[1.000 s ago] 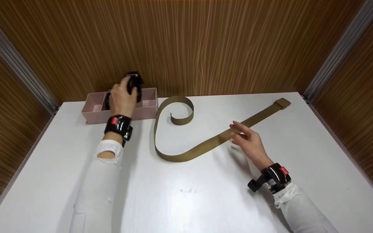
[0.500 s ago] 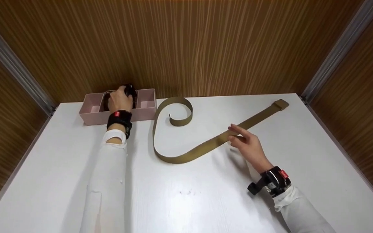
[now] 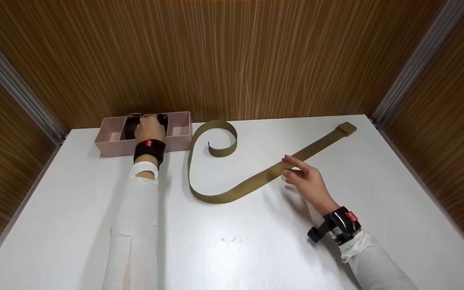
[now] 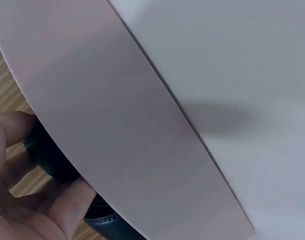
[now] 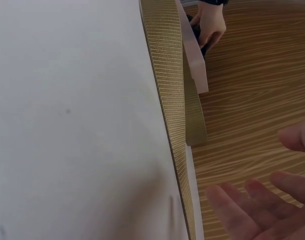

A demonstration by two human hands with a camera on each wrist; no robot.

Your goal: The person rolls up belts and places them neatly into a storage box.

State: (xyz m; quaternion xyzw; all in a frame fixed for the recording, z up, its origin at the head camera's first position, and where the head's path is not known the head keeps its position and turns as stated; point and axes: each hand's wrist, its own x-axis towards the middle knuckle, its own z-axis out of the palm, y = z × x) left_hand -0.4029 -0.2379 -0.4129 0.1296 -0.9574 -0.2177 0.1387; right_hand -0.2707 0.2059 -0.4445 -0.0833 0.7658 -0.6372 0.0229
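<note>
My left hand (image 3: 150, 128) reaches into the middle compartment of a pink three-part box (image 3: 123, 149) and grips a black rolled belt (image 4: 50, 152); its thumb and fingers are around dark, leather-like material in the left wrist view. More of the black coil (image 3: 132, 127) shows left of the hand, and the rest is hidden behind the hand and box wall. An olive webbing belt (image 3: 252, 184) lies on the table, curled at one end, its buckle (image 3: 346, 128) at the far right. Over its straight stretch hovers my right hand (image 3: 308, 181), fingers relaxed and holding nothing.
The box's left compartment (image 3: 112, 132) and right compartment (image 3: 180, 125) show bare pink floors. A wood-grain wall (image 3: 248, 60) rises behind the white table (image 3: 224, 262), with side panels left and right. The olive belt's loop lies close to the box's right end.
My left hand has lowered the black rolled belt from above the box into its middle compartment. My right hand and the olive belt have stayed nearly still.
</note>
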